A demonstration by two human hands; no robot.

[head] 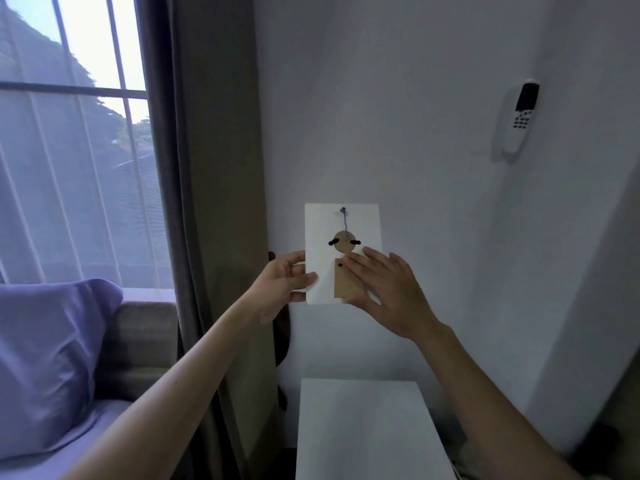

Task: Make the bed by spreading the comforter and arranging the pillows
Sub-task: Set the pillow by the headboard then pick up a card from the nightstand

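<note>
Holding a white rectangular card up in front of the pale wall, the person is turned away from the bed for now. The left hand pinches the card's left edge, thumb in front and fingers behind. The right hand lies flat and spread against the card's lower right, fingers covering part of a brown cardboard figure with a round head and black yarn tufts, which hangs from a thin blue thread at the card's top.

At the far left, a lavender fabric pillow stands propped against the grey padded headboard, with a strip of matching lavender sheet below it. No comforter shows in this view, so I cannot tell whether it has been spread. Only one pillow is visible, and it leans somewhat slumped rather than neatly set, so the arranging looks unfinished, as far as can be judged.

Near and below the hands sits a white bedside table. A grey-brown curtain hangs between the window and the wall, and a white remote control sits in a wall holder at the far right. The card probably has to be set down before bed-making goes on.
</note>
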